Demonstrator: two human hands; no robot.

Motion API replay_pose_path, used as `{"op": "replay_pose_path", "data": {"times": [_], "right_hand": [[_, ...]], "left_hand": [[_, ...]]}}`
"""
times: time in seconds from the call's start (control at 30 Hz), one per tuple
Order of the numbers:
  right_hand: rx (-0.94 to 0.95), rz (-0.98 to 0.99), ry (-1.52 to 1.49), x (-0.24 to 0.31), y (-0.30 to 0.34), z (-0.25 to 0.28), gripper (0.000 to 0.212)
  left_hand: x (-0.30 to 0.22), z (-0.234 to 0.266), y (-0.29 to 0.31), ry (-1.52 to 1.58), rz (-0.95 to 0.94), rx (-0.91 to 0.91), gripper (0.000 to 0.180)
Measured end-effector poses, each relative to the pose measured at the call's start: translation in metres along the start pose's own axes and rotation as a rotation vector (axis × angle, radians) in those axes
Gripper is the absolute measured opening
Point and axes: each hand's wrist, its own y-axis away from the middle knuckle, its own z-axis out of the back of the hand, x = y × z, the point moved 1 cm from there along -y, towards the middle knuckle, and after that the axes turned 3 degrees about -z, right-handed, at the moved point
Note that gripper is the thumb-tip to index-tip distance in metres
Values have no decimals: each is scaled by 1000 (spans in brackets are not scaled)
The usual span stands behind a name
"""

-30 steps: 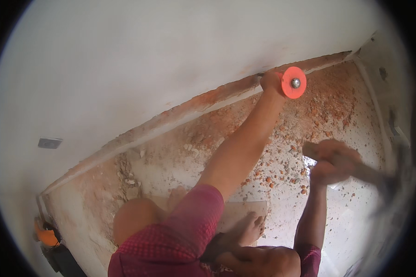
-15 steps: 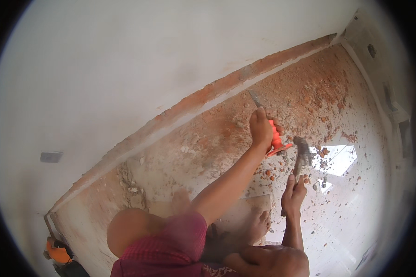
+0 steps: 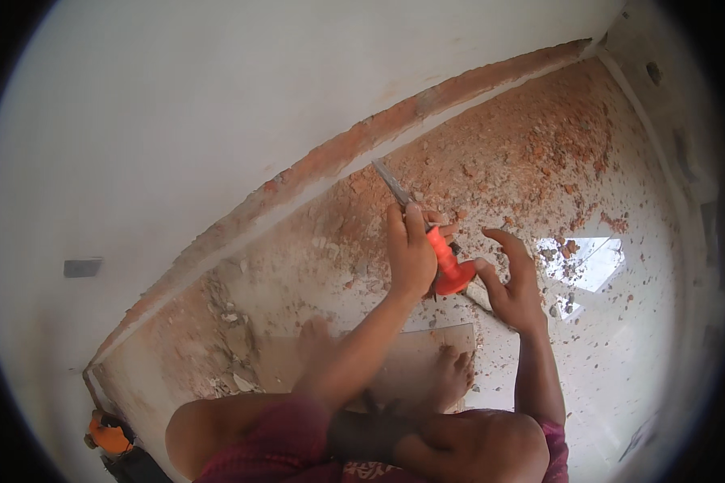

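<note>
My left hand [image 3: 412, 256] is wrapped round a chisel whose grey blade [image 3: 391, 181] slants up and left toward the foot of the wall. The chisel has a red ribbed grip with a round hand guard [image 3: 456, 276]. Close to the guard's right side, my right hand [image 3: 515, 291] has its thumb and forefinger spread apart. A thin pale handle [image 3: 479, 301], looking like the hammer's, shows below the guard and runs toward my right wrist. The hammer's head is mostly hidden, and whether it rests on the floor I cannot tell.
A chipped reddish strip [image 3: 330, 157] runs along the base of the white wall [image 3: 177, 121]. Broken rubble [image 3: 556, 153] covers the floor beside it. My bare feet [image 3: 451, 374] are on a flat board [image 3: 395, 342]. An orange-and-black tool [image 3: 111, 435] lies lower left.
My left hand and the chisel have moved left and down. My right hand has risen beside the guard, its thumb and forefinger now spread off the hammer handle it gripped.
</note>
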Motion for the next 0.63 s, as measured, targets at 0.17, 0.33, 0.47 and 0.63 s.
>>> {"op": "replay_pose_path", "data": {"times": [0.17,0.33,0.47,0.63], "right_hand": [[712,-116,-71,37,-64,-33,44],[556,220,76,19,-80,-70,44],[411,169,574,43,-150,-83,24],[328,375,976,7,-213,-96,26]], "left_hand": [[29,19,22,-82,-28,-89,32],[0,64,15,-184,117,-29,39],[19,113,15,-983,-329,-136,47],[88,134,38,-1467,-413,-70,65]]}}
